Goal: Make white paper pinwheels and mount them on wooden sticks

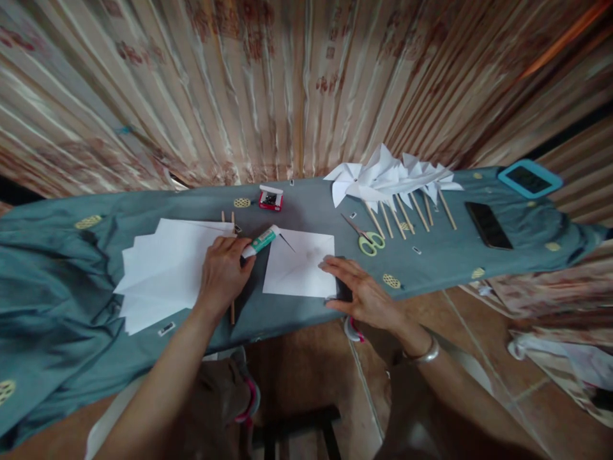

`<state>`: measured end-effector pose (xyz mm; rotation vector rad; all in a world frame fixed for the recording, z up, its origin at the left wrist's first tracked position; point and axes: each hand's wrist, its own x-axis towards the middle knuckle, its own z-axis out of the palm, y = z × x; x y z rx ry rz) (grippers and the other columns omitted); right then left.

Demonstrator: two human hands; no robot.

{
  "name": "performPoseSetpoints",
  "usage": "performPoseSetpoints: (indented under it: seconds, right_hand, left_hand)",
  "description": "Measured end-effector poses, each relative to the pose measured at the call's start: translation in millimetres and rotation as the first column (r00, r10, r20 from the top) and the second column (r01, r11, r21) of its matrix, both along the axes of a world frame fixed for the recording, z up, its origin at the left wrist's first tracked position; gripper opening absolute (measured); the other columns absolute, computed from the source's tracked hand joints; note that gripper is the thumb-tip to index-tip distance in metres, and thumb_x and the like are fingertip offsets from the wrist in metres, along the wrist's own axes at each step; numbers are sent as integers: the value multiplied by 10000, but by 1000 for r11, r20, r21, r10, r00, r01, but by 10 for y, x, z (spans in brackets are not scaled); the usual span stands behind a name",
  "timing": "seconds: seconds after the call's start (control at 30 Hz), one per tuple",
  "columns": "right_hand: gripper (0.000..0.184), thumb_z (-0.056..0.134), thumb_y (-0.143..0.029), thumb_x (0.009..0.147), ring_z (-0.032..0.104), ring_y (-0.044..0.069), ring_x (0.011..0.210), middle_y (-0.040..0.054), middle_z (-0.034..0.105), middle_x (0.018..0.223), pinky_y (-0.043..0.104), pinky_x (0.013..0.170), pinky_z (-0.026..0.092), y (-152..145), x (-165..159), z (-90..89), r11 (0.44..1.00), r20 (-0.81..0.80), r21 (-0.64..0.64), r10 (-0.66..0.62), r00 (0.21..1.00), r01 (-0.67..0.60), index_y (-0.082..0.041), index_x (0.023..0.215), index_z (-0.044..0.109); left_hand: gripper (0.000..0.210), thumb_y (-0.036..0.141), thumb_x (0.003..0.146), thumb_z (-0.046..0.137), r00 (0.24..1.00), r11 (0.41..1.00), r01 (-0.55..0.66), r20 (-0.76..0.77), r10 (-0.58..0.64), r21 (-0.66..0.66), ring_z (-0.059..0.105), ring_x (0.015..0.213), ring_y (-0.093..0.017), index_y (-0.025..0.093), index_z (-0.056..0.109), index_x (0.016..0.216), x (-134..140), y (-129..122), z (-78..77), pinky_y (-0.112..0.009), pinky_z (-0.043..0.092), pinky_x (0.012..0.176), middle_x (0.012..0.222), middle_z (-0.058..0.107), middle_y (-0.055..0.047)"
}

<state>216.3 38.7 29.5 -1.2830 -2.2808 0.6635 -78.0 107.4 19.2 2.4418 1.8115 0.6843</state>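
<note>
My left hand grips one end of a green and white glue tube, its other end over the upper left corner of a square white paper sheet. A thin dark line runs on the sheet near that end; I cannot tell whether it is a slit or a shadow. On the sheet's right edge rest the fingertips of my right hand, thumb and fingers apart. Beside my left hand lies a stack of white paper. A wooden stick shows partly under that hand.
Behind the sheet stands an opened red box of small dark items. Green-handled scissors lie to the right, before several white paper pinwheels on sticks. Farther right are a black phone and a blue-framed device. A curtain hangs behind the cloth-covered table.
</note>
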Motion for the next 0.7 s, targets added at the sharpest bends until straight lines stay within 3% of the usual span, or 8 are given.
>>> performPoseSetpoints:
  seconds: [0.13,0.2,0.3,0.47,0.7]
  right_hand:
    - [625,666,-348,839,426,293,1337,138,486,1427,535,1101,364,-25,36,-60,1000,38,0,15,999,-15,-219,1404,433]
    - [587,647,-340,854,434,293,1328,145,498,1413,520,1098,375,-22,34,-69,1000,37,8,12,999,-12,-200,1390,452]
    - [553,632,-348,864,441,297,1318,154,511,1398,516,1090,386,-15,27,-67,1000,33,19,5,999,-6,-187,1370,479]
    - [548,630,-372,865,465,293,1296,153,533,1372,518,1086,390,-8,40,-50,1000,21,25,10,1000,-10,-189,1361,488]
    - [656,710,-452,784,454,302,1306,179,515,1387,499,1095,376,-17,14,-36,1000,13,5,5,1000,-5,-155,1335,514]
  left_hand:
    - [396,329,833,587,997,994,62,30,-65,87,521,1124,-318,187,567,1202,130,-129,45,-471,442,939,1203,625,-128]
    - [436,386,828,620,969,965,233,59,-241,120,521,1132,-307,184,560,1209,261,-256,54,-469,427,977,1213,621,-124]
    - [400,369,820,651,873,875,483,53,-485,47,553,1091,-289,159,591,1154,476,-443,19,-439,467,942,1168,650,-126]
    - [294,304,861,610,855,856,517,46,-517,10,598,1012,-274,126,618,1095,635,-529,-46,-425,514,879,1082,678,-141]
    - [176,192,913,517,827,822,560,-15,-562,104,628,923,-220,124,634,1026,626,-532,-91,-358,541,831,981,696,-106]
